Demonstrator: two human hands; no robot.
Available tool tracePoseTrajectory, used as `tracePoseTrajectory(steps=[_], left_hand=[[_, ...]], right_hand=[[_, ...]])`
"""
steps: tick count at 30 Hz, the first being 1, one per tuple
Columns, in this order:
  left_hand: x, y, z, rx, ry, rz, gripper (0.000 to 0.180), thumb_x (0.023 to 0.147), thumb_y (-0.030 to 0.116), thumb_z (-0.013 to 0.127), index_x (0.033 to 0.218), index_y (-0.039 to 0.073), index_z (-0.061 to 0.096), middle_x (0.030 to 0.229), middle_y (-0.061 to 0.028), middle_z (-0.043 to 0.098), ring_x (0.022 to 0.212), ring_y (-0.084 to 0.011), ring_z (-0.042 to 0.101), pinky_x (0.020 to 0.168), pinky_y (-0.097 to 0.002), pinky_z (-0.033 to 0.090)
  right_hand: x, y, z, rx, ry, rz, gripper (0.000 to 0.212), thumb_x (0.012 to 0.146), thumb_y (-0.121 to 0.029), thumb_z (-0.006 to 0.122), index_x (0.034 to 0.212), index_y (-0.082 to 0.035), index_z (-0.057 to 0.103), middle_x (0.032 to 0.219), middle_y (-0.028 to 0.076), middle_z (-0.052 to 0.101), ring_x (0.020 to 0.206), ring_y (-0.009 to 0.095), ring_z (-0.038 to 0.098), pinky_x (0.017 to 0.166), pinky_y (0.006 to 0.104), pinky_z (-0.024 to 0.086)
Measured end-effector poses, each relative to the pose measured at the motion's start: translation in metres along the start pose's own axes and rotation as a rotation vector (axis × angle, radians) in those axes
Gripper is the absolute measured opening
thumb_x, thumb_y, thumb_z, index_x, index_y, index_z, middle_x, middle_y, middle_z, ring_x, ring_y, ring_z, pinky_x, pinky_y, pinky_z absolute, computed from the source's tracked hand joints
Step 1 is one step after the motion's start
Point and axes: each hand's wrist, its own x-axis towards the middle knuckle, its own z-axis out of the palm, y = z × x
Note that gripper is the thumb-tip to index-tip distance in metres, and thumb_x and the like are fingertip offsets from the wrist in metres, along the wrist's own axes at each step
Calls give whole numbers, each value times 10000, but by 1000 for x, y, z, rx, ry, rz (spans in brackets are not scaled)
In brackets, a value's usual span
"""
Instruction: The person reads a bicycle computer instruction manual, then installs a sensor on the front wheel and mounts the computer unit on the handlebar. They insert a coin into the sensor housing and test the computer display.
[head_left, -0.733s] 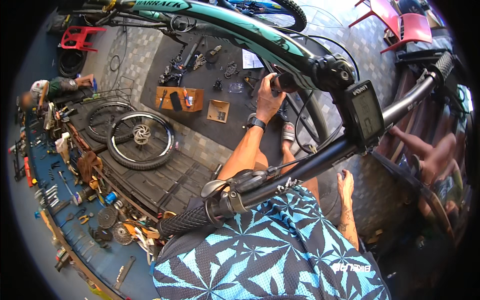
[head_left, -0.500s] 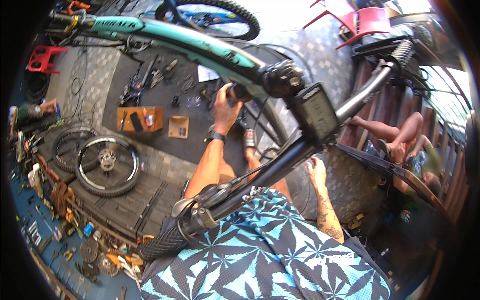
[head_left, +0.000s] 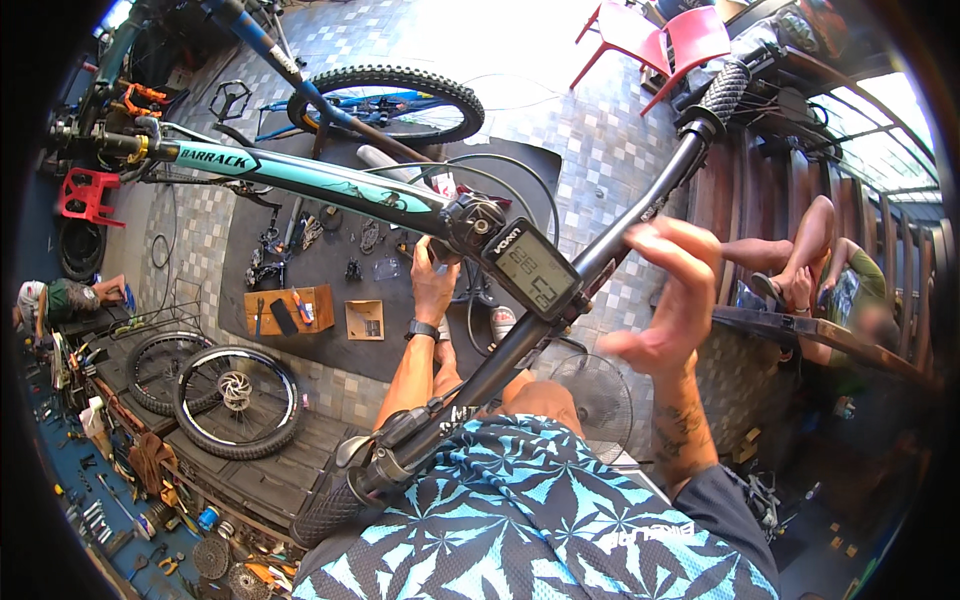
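Across the view runs a black bicycle handlebar [head_left: 620, 245] with a large display unit [head_left: 527, 272] mounted by the stem. The teal and black bike frame [head_left: 300, 185] stretches from there to the far left. My left hand [head_left: 435, 290], with a watch at its wrist, is curled around a dark part beneath the front of the frame; the frame partly hides what it grips. Raised just to the near side of the bar's right half, my right hand [head_left: 675, 290] holds nothing, its thumb and bent fingers apart. A ridged grip [head_left: 725, 90] ends the bar's far side.
Bike parts lie on a dark mat [head_left: 350, 335] with a wooden box [head_left: 290, 310]. Two loose wheels [head_left: 237, 400] rest at left above a tool-covered bench. A fan [head_left: 595, 405] stands by my legs. People sit at both sides; red chairs [head_left: 690, 50] stand at the back.
My right hand has risen from low beside my body to near the handlebar. The handlebar and display have turned and shifted in view; my left hand stays under the frame's front.
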Motion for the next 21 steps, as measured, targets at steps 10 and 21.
tracePoseTrajectory(steps=[10, 21], left_hand=[[-2, 18, -3, -124, 47, -2, 604, 878, 170, 826, 1377, -3, 535, 1223, -213, 678, 1130, -400, 678, 976, -464, 532], [-1, 16, -1, -127, 72, 60, 596, 839, 80, 819, 1360, 5, 540, 1167, -199, 679, 1058, -381, 685, 932, -446, 540]], right_hand=[[77, -19, 25, 61, -506, -94, 878, 681, -459, 953, 1420, -126, 615, 1274, 104, 665, 1152, 296, 657, 988, 416, 480], [72, -17, 26, 99, -512, -10, 823, 696, -441, 953, 1383, -124, 629, 1268, 111, 675, 1086, 302, 683, 921, 406, 530]])
